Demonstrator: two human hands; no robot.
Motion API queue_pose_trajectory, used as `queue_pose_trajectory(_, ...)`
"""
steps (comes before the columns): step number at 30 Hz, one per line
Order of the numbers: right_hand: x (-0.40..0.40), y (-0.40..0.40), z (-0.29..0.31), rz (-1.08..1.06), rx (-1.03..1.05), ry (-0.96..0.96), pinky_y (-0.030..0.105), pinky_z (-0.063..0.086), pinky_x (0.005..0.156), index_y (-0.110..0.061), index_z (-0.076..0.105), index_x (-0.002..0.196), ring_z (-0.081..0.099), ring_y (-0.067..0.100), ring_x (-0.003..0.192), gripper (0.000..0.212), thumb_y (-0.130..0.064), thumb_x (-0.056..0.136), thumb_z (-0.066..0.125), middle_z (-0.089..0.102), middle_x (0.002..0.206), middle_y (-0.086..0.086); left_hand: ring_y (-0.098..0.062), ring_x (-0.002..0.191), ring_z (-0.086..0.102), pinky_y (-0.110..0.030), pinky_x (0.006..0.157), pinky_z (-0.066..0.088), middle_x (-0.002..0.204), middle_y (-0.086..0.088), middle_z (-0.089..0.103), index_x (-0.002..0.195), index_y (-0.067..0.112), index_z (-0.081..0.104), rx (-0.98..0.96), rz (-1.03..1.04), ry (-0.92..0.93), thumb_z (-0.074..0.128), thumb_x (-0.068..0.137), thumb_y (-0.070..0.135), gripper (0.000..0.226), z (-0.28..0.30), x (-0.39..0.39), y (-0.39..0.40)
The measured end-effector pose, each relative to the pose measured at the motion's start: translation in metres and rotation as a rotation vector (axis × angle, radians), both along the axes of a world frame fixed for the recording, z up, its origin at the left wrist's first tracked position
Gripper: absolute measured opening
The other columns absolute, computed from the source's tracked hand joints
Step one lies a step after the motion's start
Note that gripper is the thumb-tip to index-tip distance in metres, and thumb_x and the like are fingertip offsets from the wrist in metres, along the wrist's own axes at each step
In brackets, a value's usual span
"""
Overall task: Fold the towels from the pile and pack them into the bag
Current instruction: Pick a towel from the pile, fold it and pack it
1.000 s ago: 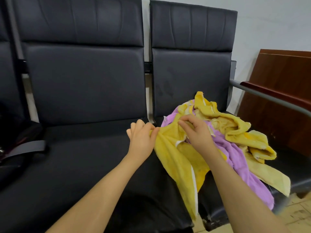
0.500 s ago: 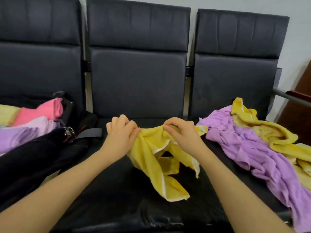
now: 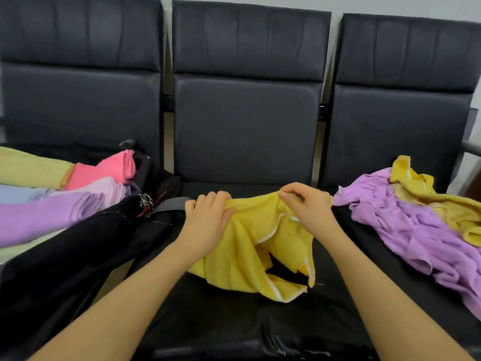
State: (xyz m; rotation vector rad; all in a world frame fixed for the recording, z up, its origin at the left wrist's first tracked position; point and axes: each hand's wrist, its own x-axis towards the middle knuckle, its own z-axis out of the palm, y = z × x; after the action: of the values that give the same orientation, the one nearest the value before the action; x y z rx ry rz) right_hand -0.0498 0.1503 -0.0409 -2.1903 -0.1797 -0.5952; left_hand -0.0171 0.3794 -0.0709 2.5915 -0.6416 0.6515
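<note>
Holding a yellow towel (image 3: 250, 238) by its top edge over the middle seat (image 3: 234, 321), the left hand (image 3: 208, 220) grips one end with curled fingers while the right hand (image 3: 307, 207) pinches the other; the cloth hangs bunched, not yet folded. Left of that seat, folded towels (image 3: 65, 199) in pink, lilac, blue and pale yellow lie packed in the open black bag (image 3: 65, 261). Right of it, the pile (image 3: 416, 217) holds a crumpled purple towel and more yellow cloth, so I judge the task part done. No readable writing shows.
</note>
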Motion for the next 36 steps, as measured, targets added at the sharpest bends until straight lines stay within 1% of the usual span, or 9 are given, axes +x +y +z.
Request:
queue_pose_trajectory(6,0.010,-0.008,-0.041,-0.124,-0.148,0.252,0.045,0.031,0.102,-0.038,0.060,0.094,0.056,0.011,0.097,0.011,-0.029,0.096,0.054,0.061,0.094,-0.014,-0.019,0.118,0.043,-0.035,0.100,0.021,0.128,0.003,0.050,0.133,0.022,0.039,-0.043,0.006,0.336,0.034,0.102,0.038,0.035,-0.024,0.002,-0.007)
queue_pose_trajectory(12,0.001,0.008,-0.048,-0.032,-0.231,0.049,0.030,0.020,0.091,-0.039,0.061,0.108,0.047,0.007,0.103,0.020,-0.032,0.090,0.064,0.052,0.106,-0.016,-0.019,0.110,0.046,-0.033,0.092,0.027,0.120,0.000,0.053,0.122,0.019,0.049,0.003,0.134,0.255,0.032,0.102,0.038,0.033,-0.033,0.008,-0.012)
queue_pose_trajectory(18,-0.002,0.026,-0.063,0.123,-0.576,0.245,0.028,0.008,0.093,-0.043,0.058,0.115,0.026,0.001,0.108,0.038,-0.055,0.080,0.065,0.044,0.115,-0.023,-0.021,0.104,0.050,-0.034,0.088,0.031,0.113,-0.002,0.053,0.117,0.018,0.052,0.054,0.195,0.232,0.032,0.102,0.041,0.034,-0.036,0.013,-0.008)
queue_pose_trajectory(21,-0.002,0.030,-0.073,0.122,-0.637,0.217,0.034,0.011,0.101,-0.036,0.063,0.105,0.027,0.003,0.105,0.025,-0.049,0.084,0.064,0.044,0.110,-0.022,-0.021,0.101,0.051,-0.034,0.087,0.036,0.113,-0.003,0.052,0.118,0.017,0.051,0.050,0.175,0.226,0.033,0.102,0.041,0.035,-0.038,0.014,-0.006)
queue_pose_trajectory(24,0.001,0.033,-0.070,0.096,-0.501,0.170,0.030,0.014,0.092,-0.037,0.065,0.084,0.033,0.007,0.100,0.005,-0.041,0.086,0.066,0.047,0.101,-0.019,-0.020,0.094,0.052,-0.033,0.077,0.046,0.109,-0.004,0.049,0.118,0.013,0.051,-0.040,0.159,0.266,0.036,0.101,0.041,0.036,-0.035,0.015,-0.004)
queue_pose_trajectory(27,0.000,0.029,-0.052,0.114,-0.282,0.202,0.032,0.022,0.093,-0.049,0.062,0.075,0.045,0.009,0.095,0.016,-0.037,0.085,0.067,0.052,0.087,-0.017,-0.016,0.090,0.050,-0.029,0.071,0.045,0.105,-0.002,0.046,0.117,0.013,0.052,-0.085,0.163,0.235,0.038,0.100,0.041,0.036,-0.027,0.017,0.000)
queue_pose_trajectory(29,-0.005,0.022,-0.032,0.153,-0.087,0.211,0.039,0.038,0.095,-0.052,0.067,0.077,0.055,0.006,0.090,0.022,-0.031,0.085,0.068,0.064,0.081,-0.015,-0.017,0.091,0.050,-0.030,0.072,0.045,0.103,-0.002,0.045,0.114,0.012,0.055,-0.120,0.148,0.195,0.039,0.099,0.041,0.036,-0.020,0.018,0.003)
queue_pose_trajectory(31,-0.014,0.014,-0.014,0.170,0.045,0.198,0.029,0.047,0.087,-0.042,0.072,0.086,0.061,0.001,0.083,0.021,-0.022,0.087,0.067,0.070,0.081,-0.014,-0.019,0.090,0.051,-0.031,0.072,0.045,0.101,-0.003,0.046,0.111,0.012,0.057,-0.180,0.123,0.170,0.041,0.099,0.041,0.035,-0.012,0.017,0.004)
queue_pose_trajectory(36,-0.027,0.004,0.010,0.145,0.163,0.123,0.015,0.051,0.079,-0.025,0.074,0.097,0.066,0.003,0.093,0.018,-0.013,0.090,0.063,0.073,0.090,-0.010,-0.016,0.083,0.049,-0.029,0.066,0.039,0.094,0.001,0.043,0.106,0.014,0.059,-0.257,0.044,0.088,0.044,0.098,0.038,0.030,0.001,0.005,-0.006)
